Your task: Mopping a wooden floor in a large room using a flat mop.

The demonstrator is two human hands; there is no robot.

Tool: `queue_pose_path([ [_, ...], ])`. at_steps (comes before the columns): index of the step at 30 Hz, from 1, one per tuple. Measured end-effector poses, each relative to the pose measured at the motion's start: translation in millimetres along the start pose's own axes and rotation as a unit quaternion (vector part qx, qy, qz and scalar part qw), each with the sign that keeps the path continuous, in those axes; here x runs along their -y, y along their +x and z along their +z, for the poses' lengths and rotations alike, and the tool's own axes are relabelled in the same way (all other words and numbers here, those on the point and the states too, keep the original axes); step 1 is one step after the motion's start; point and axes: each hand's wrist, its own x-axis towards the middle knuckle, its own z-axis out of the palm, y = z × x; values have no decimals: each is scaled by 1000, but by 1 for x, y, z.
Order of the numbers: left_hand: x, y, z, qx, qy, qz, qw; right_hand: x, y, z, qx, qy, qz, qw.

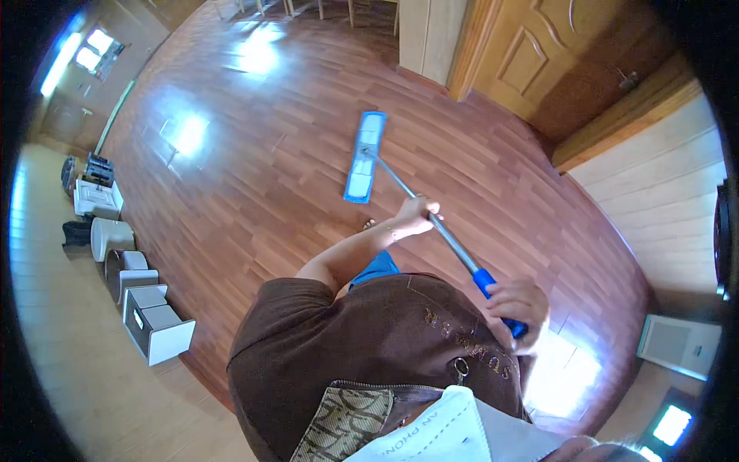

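Observation:
A flat mop with a blue-edged, pale rectangular pad (359, 183) rests on the floor ahead of me. Its silver pole (458, 248) slants from the pad back toward my body on the right. My left hand (413, 217) is closed around the middle of the pole. Closer to my body, my right hand (521, 302) wraps round the blue handle grip (484, 280), whose end sticks out below the fingers.
Wood-plank floor (262, 169) spreads around the mop, with bright reflections. White bins and boxes (112, 239) line the left wall. Chair legs (352, 11) stand at the far edge. A wooden door (531, 65) is at far right; a white boxy unit (679, 346) sits nearer on the right.

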Motion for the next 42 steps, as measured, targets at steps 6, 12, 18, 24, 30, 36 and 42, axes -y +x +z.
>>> queue_pose_path([
  [6, -100, 15, 37, 125, -12, 101, 987, 71, -37, -13, -216, -202, -10, 955],
  [12, -182, 17, 50, 309, -55, 125, 941, 95, -89, -67, -277, -298, -118, 906],
  [18, -174, -19, 34, 261, -67, 133, 954, 88, -101, -61, -244, -199, -178, 932],
  [24, -128, -30, -1, 153, -21, -4, 988, 42, -58, -44, -201, -80, -165, 962],
  [30, -52, -63, -53, 47, 68, -136, 987, 5, -11, 34, -167, 65, -74, 981],
  [36, 47, -134, -97, -148, 112, -125, 975, -6, 29, 99, 52, 0, -40, 998],
  [42, 81, -213, -127, -249, 160, -239, 925, -19, 52, 155, 212, 94, -45, 972],
])
